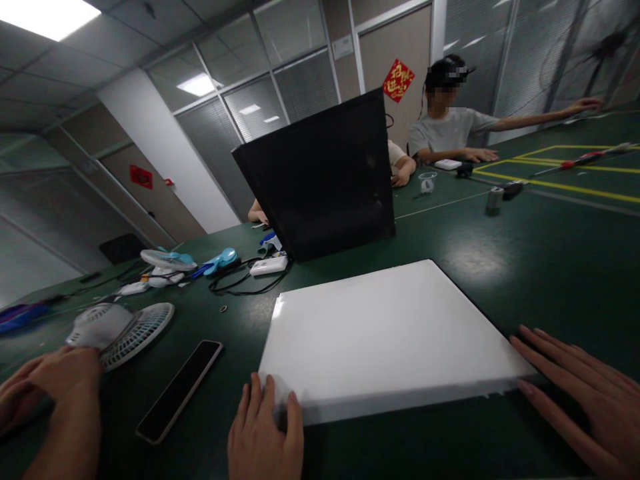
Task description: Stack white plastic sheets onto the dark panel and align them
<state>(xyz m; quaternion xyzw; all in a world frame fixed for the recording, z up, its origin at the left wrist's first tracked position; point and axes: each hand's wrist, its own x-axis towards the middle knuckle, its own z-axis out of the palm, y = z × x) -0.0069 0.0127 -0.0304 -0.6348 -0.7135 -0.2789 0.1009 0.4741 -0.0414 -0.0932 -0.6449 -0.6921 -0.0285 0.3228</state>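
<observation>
- White board point(385, 333): flat rectangular panel, lying on the green desk point(525, 253) close to its near edge, long side towards the viewer.
- Left hand point(265, 433): fingers together and laid flat, tips resting on the board's near left corner; it grips nothing.
- Right hand point(585, 393): fingers spread wide and flat on the desk, tips touching the board's near right corner; it grips nothing.
- Phone point(180, 390): dark, screen up, lying at a slant left of the board, apart from it.
- Small white fan point(125, 330): lying near the desk's left edge, with another person's hands point(55, 393) on it (these come in from the lower left).
- Black panel point(325, 180): standing tilted just beyond the board's far edge.
- Seated person point(450, 127): at the far side of the desk, one arm stretched out to the right.
</observation>
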